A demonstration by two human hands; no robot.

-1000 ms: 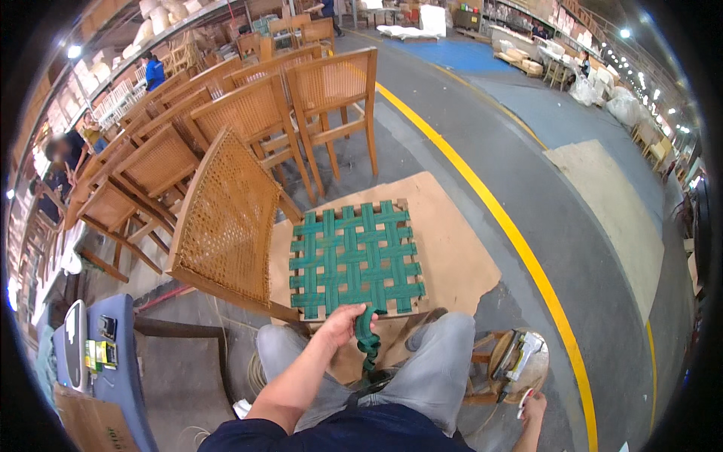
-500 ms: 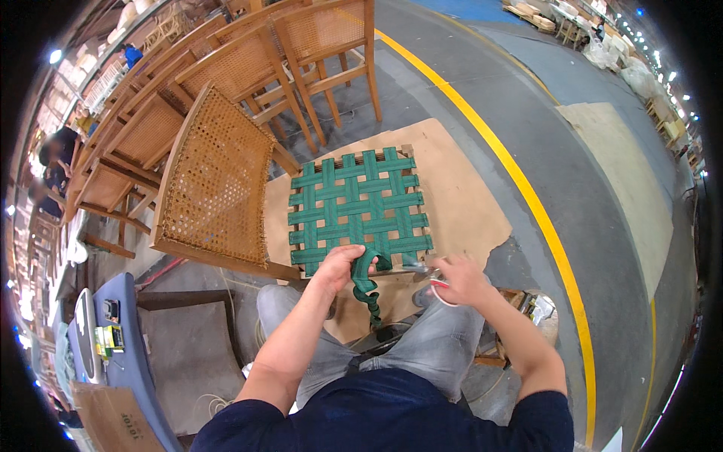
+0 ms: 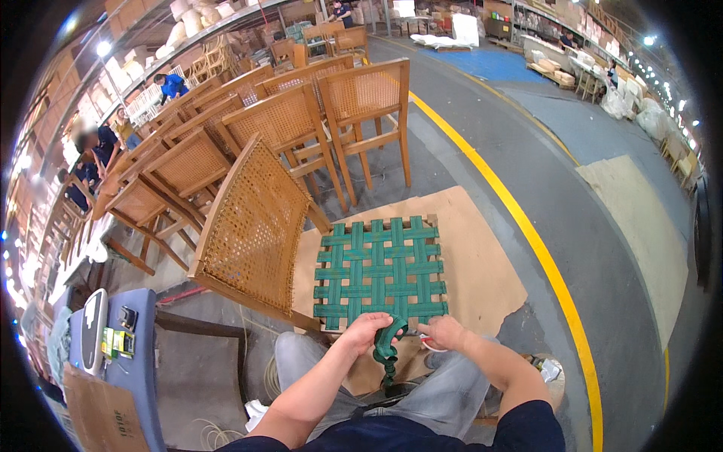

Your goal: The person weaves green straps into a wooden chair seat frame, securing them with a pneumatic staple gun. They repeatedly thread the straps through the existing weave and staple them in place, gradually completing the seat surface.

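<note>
A wooden chair with a cane back (image 3: 252, 230) stands before my knees, its seat woven from green webbing (image 3: 376, 267). At the seat's near edge my left hand (image 3: 367, 331) grips a loose green webbing strap (image 3: 385, 348). The strap's curled tail hangs between my legs. Close by on the right, my right hand (image 3: 446, 331) is closed round scissors (image 3: 431, 344). Their red and white handle shows below the fingers; the blades are mostly hidden near the seat edge.
Brown cardboard (image 3: 489, 260) lies beneath the chair. More cane-back chairs (image 3: 365, 98) crowd behind it. At left, a blue padded surface (image 3: 135, 369) carries small boxes and a cardboard box (image 3: 102, 410). A yellow floor line (image 3: 527, 218) runs along the right. Several people are in the background.
The view has tilted up, so the chair and hands appear lower and further right. My right hand and the scissors have come closer to the strap and my left hand.
</note>
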